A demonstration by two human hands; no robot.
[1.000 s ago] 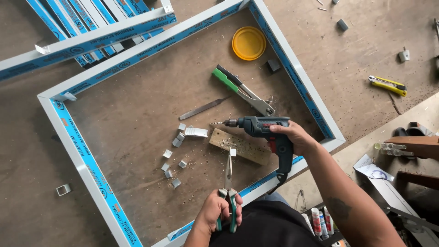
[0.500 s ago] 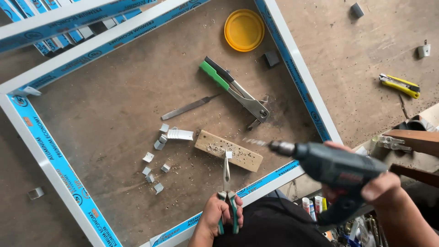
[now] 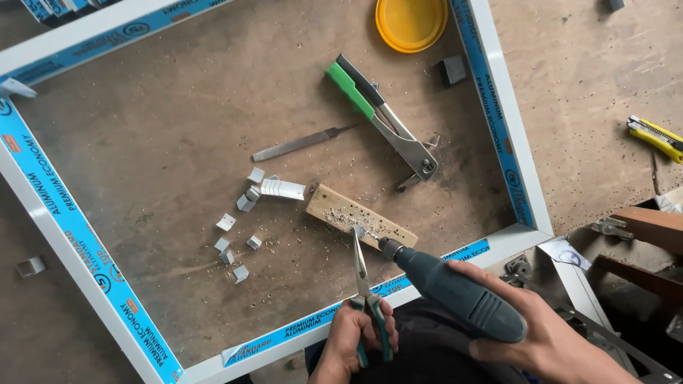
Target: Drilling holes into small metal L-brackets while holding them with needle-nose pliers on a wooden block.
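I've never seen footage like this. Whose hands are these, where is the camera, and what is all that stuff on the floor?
The camera sits on a person's head and looks down, so both hands at the bottom edge are that person's own. The left hand grips green-handled long-nose pliers, whose tip pinches a small metal piece on a drilled wooden block. The right hand holds a dark teal power drill, its nose close beside the pliers' tip at the block. All this lies on a brown board inside a white aluminium frame with blue protective tape. Scattered there are small grey metal clips, a flat metal file, a green-and-black hand riveter and a round yellow lid. Outside the frame, at the right, lies a yellow utility knife.
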